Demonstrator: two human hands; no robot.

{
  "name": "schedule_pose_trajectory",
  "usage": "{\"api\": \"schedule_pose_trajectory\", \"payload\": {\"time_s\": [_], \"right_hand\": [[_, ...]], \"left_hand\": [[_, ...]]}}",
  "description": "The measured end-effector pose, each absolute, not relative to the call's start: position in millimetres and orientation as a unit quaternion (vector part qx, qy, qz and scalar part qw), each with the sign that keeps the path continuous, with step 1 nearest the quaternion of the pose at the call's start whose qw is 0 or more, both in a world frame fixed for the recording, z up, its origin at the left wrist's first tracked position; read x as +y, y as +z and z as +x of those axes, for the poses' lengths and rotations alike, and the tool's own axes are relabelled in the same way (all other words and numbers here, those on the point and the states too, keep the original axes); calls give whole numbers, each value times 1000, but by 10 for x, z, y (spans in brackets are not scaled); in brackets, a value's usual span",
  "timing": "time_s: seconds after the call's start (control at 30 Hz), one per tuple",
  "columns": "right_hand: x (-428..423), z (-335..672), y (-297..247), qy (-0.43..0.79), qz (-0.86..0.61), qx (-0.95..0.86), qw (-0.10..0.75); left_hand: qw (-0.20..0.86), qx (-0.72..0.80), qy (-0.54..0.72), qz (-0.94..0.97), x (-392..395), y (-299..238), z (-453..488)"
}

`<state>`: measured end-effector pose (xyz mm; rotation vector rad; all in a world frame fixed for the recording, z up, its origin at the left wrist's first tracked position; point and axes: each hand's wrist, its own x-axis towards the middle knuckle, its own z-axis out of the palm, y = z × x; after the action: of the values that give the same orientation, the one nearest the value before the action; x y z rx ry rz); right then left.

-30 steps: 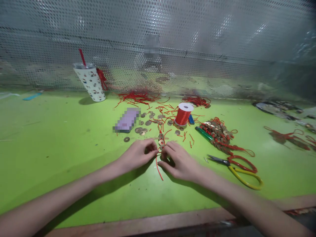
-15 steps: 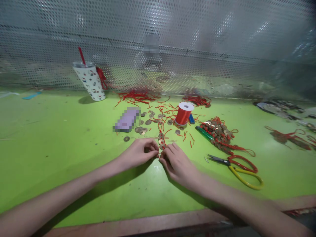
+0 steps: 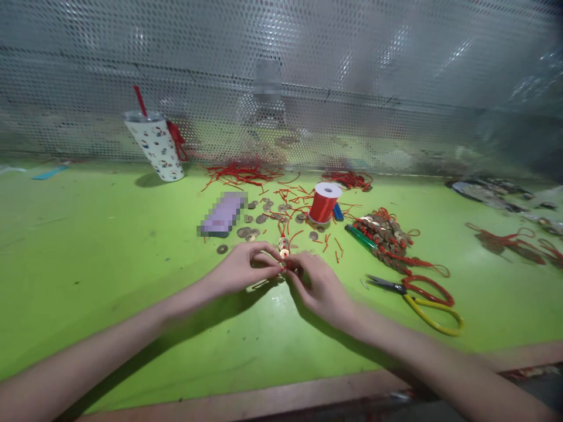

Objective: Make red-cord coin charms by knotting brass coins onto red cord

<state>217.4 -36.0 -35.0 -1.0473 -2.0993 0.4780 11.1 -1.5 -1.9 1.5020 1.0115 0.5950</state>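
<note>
Since a second ago, both hands are sitting slightly nearer the red thread spool point(image 3: 323, 203), and the loose red cord tail that was trailing below them is no longer showing. Just in front of the spool, toward the person, the left hand point(image 3: 244, 269) and the right hand point(image 3: 319, 287) are meeting fingertip to fingertip. Both are pinching closed on the near end of the coin string point(image 3: 284, 252), a short row of brass coins on red cord that is running from the fingers back toward the spool. The other fingers of each hand are curling loosely and resting on the green desk point(image 3: 109, 234).

Loose coins point(image 3: 255, 225) are lying left of the spool, with a purple blurred object point(image 3: 222, 214) just beyond them. A blue lighter point(image 3: 338, 212) is touching the spool's right side, and a green lighter point(image 3: 360, 237) is lying right of it beside a heap of strung coins point(image 3: 387, 234). Scissors point(image 3: 417, 293) with red and yellow handles are lying further right and nearer the person. A patterned cup point(image 3: 156, 146) is standing well left of the spool, against the mesh screen point(image 3: 352, 88).
</note>
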Motion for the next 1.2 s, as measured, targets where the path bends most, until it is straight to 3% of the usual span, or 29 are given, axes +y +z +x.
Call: {"api": "schedule_pose_trajectory", "payload": {"time_s": [0.33,0.57,1.0,1.2], "right_hand": [[-361,2179,-366,196,-398,-811,382],[-369,2174,-354,210,-398,-814,367],[-365,2176,-352,208,-395,-817,365],[-363,2169,-361,213,-391,-815,371]], "left_hand": [[432,371,235,788,18,-88,71],[265,368,250,856,53,-155,52],[411,320,217,825,165,-88,15],[330,321,234,856,125,-144,57]]}}
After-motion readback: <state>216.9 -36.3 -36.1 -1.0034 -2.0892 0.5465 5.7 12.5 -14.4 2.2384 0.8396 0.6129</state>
